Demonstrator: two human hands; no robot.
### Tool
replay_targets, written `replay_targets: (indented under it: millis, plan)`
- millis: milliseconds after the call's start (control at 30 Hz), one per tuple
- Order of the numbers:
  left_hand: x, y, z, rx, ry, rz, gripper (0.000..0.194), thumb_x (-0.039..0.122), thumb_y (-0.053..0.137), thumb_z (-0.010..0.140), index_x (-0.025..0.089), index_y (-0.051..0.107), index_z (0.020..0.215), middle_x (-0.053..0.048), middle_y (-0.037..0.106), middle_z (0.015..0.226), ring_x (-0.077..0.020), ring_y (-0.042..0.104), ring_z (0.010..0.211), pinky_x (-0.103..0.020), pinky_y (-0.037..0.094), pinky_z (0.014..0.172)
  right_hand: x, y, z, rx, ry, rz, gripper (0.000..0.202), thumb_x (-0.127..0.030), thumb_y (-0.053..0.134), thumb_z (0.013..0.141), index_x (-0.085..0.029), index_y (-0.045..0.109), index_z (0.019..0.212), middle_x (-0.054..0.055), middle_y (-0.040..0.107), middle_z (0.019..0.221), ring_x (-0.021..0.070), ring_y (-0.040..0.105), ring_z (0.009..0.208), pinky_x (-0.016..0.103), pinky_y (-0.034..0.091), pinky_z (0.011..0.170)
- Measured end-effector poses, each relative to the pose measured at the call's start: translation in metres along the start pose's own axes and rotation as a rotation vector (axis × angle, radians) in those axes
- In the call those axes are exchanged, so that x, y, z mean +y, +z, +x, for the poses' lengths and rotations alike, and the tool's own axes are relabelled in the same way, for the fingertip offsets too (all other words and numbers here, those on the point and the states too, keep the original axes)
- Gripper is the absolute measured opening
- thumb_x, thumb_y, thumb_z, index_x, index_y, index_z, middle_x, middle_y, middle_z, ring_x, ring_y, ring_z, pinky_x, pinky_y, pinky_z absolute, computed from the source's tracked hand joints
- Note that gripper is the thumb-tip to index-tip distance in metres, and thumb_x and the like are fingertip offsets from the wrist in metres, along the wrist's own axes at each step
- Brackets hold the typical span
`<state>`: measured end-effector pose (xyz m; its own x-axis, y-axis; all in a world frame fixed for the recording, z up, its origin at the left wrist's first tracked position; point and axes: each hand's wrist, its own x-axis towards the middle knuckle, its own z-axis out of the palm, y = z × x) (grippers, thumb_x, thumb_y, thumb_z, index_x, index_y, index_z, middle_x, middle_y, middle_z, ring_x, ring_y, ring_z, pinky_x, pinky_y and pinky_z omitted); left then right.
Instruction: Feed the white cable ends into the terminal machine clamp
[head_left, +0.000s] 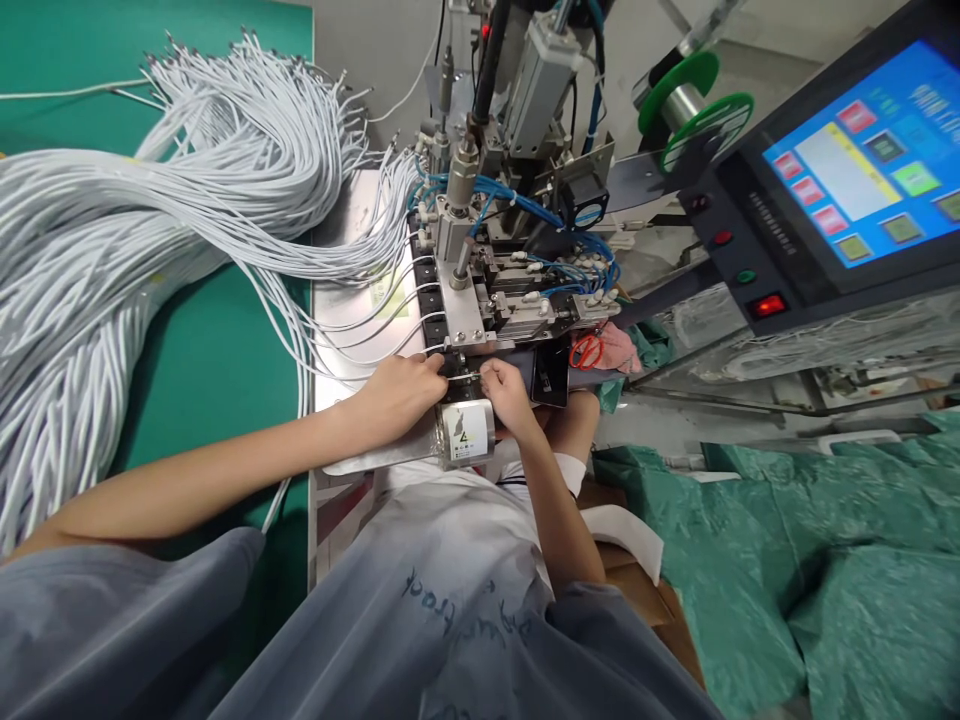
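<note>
My left hand (405, 393) rests at the near end of the machine's black fixture row, its fingers closed round a white cable (459, 378). The cable's end points right, toward my right hand (502, 388), whose thumb and fingertips are pinched together at the tip; what they grip is too small to make out. Just below the hands is a metal cover with a white label (467, 430). Several white cables (360, 345) run from the left into the black fixtures (429, 290), under the metal clamp block (463, 310).
A large bundle of white cables (247, 150) lies on the green table (225, 370) at left. At right are a lit touchscreen (862, 160), a green-rimmed wire spool (682, 105), red scissors (587, 350), a black phone-like object (551, 372) and green sacks (780, 530).
</note>
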<state>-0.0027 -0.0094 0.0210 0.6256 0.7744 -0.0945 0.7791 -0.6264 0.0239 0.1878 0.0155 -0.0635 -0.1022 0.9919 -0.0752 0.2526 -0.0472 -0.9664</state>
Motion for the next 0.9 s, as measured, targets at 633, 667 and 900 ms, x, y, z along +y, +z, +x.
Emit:
replay_targets:
  millis: [633, 667, 900]
  plan:
    - [-0.038, 0.0, 0.007, -0.004, -0.113, 0.0, 0.03, 0.01, 0.039, 0.079, 0.01, 0.066, 0.092, -0.014, 0.066, 0.077, -0.0246, 0.065, 0.069, -0.03, 0.039, 0.053, -0.083, 0.148, -0.105, -0.715, -0.574, -0.805, 0.03, -0.034, 0.039, 0.092, -0.018, 0.064, 0.097, 0.01, 0.069, 0.068, 0.0216, 0.063, 0.061, 0.032, 0.043, 0.056]
    - [-0.039, -0.001, 0.007, -0.002, -0.109, -0.003, 0.029, 0.011, 0.039, 0.08, 0.01, 0.066, 0.091, -0.014, 0.066, 0.076, -0.025, 0.064, 0.068, -0.03, 0.038, 0.052, -0.078, 0.146, -0.106, -0.707, -0.503, -0.71, 0.027, -0.033, 0.042, 0.091, -0.019, 0.065, 0.089, 0.009, 0.069, 0.069, 0.021, 0.063, 0.062, 0.032, 0.043, 0.057]
    - [-0.029, -0.005, 0.006, 0.007, -0.091, -0.036, 0.029, 0.012, 0.037, 0.085, 0.009, 0.066, 0.082, -0.013, 0.064, 0.072, -0.0218, 0.061, 0.062, -0.03, 0.037, 0.052, -0.041, 0.111, -0.11, -0.529, 0.016, -0.046, 0.031, -0.02, 0.045, 0.086, -0.022, 0.05, 0.116, -0.002, 0.066, 0.068, 0.0125, 0.061, 0.051, 0.024, 0.046, 0.052]
